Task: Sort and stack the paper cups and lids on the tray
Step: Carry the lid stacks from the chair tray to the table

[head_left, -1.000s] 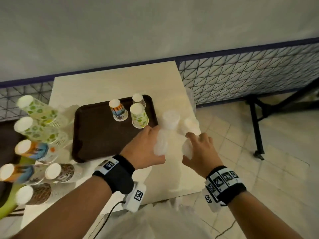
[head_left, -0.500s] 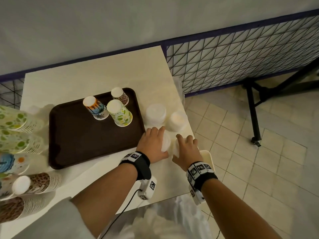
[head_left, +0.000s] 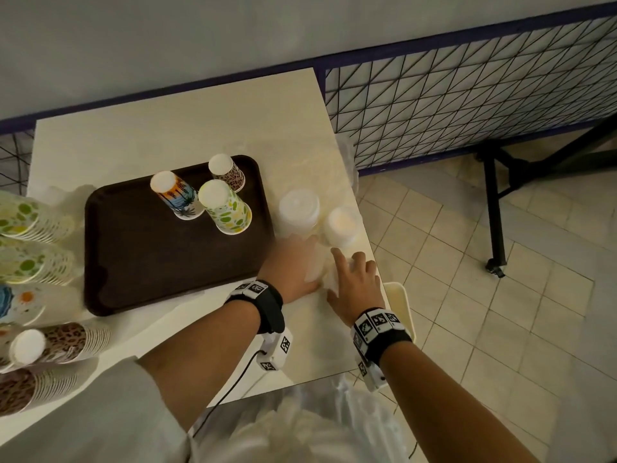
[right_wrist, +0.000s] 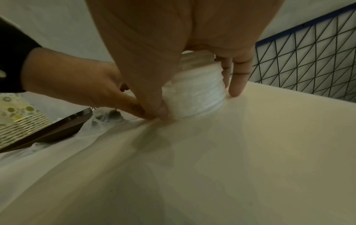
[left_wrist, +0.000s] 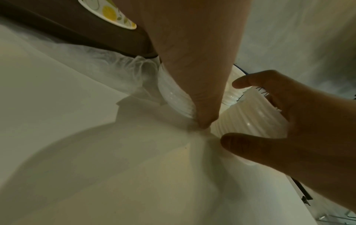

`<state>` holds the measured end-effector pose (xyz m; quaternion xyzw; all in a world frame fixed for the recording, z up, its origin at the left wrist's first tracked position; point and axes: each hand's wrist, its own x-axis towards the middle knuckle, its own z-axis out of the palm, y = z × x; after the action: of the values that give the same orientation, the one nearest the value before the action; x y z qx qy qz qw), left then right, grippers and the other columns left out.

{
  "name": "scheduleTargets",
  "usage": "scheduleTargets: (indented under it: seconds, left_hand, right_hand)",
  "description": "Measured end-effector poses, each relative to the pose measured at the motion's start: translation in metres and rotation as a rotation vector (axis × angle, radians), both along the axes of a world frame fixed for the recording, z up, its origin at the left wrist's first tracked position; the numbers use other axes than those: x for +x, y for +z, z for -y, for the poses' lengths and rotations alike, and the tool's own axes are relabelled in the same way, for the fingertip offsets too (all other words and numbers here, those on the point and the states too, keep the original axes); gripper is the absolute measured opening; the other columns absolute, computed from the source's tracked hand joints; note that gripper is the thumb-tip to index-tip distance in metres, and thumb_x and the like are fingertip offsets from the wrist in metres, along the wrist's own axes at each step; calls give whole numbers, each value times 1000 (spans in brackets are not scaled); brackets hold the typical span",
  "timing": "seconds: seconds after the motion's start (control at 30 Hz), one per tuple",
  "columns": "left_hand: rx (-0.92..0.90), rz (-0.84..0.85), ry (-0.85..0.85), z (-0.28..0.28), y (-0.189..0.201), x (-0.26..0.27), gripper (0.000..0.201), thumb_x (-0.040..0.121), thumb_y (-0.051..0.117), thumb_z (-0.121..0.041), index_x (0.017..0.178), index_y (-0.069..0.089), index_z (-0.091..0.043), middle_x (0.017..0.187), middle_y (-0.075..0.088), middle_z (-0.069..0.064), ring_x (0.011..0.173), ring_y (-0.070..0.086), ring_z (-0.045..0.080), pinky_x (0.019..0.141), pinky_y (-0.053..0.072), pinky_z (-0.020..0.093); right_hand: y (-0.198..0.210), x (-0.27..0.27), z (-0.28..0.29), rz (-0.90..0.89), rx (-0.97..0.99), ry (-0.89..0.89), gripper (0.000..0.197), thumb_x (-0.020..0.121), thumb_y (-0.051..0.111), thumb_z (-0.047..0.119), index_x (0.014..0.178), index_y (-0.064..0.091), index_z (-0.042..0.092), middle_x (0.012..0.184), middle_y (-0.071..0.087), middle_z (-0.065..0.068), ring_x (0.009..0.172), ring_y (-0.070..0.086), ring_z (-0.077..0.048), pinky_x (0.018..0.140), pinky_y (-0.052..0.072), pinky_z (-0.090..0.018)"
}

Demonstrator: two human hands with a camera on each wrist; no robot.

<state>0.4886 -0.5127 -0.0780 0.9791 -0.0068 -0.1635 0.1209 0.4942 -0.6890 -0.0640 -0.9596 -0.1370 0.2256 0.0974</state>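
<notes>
A brown tray (head_left: 133,262) carries three upside-down paper cups: a palm-print one (head_left: 177,195), a green-dotted one (head_left: 225,208) and a leopard one (head_left: 227,172). Right of the tray stand two wrapped stacks of white lids (head_left: 298,208) (head_left: 342,225). Nearer me, my left hand (head_left: 293,265) grips a wrapped lid stack (left_wrist: 173,97) lying on the table, thumb pressed on it. My right hand (head_left: 357,279) holds a second ribbed lid stack (right_wrist: 196,97) between thumb and fingers, fingertips on the tabletop. The two hands meet thumb to thumb.
Long sleeves of nested printed cups (head_left: 30,222) (head_left: 60,342) lie along the table's left side. The table's right edge (head_left: 374,262) is just beside my right hand, with tiled floor below. A wire fence (head_left: 467,105) stands behind. A crumpled plastic bag (head_left: 300,429) hangs at the near edge.
Both hands have come down from above the table with their lid stacks and now sit lower and closer together on the tabletop. The view has shifted left.
</notes>
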Motion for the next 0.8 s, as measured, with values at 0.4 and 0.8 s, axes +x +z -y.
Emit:
scheduleTargets:
  seconds: [0.4,0.8]
  left_hand:
    - [-34,36,22,-3,9,-3,117,68,80,-69,158,21,-25,145,33,10,136,35,30,115,38,41]
    - [-31,279,174,-53,98,-70,96,71,72,-70,149,40,-25,136,41,5,123,42,25,105,45,40]
  right_hand:
    - [3,9,5,85,21,33,101,76,80,51,153,17,33,140,37,-13,117,49,-36,93,53,-49]
    - [53,-16,5,157,41,84,97,74,74,59,153,26,31,159,19,-16,145,21,-47,115,29,-63]
